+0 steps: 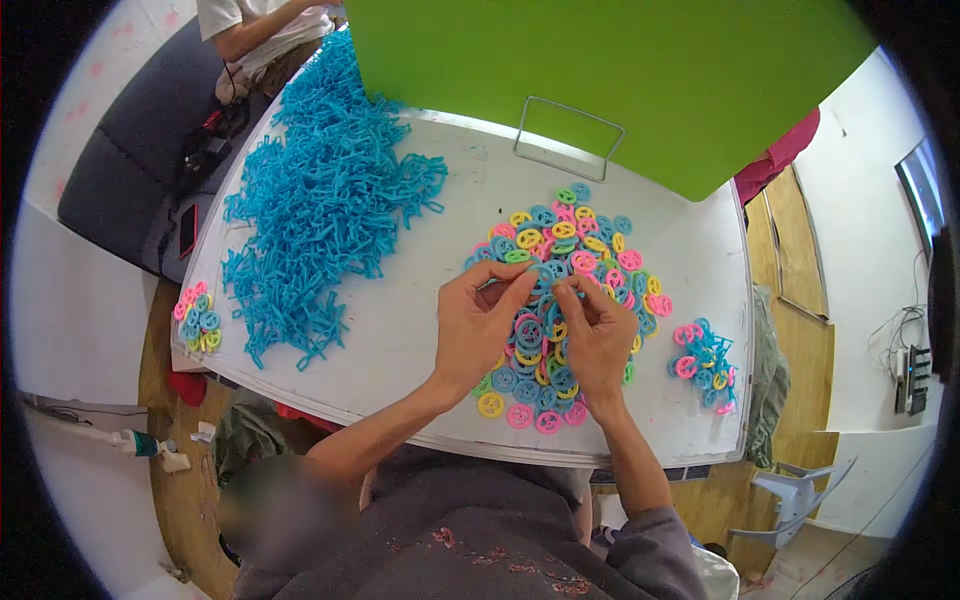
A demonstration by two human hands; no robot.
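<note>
Above a heap of small plastic wheels (522, 387) in pink, yellow, blue and green, my two hands meet with fingertips almost together. My left hand (474, 325) pinches a blue plastic wheel (542, 282) between thumb and forefinger. From the other side, the thumb and forefinger of my right hand (599, 345) close on the same blue piece. Whether a second small part sits between the fingertips is too small to tell. Beneath both hands, part of the heap is hidden.
A large pile of blue plastic frame pieces (320, 190) covers the left of the white table (400, 370). Wheels joined to blue pieces (705, 365) lie at the right edge, several wheels (197, 318) at the left corner. A green board (610, 80) and wire stand (568, 140) are behind; another person (262, 40) is far left.
</note>
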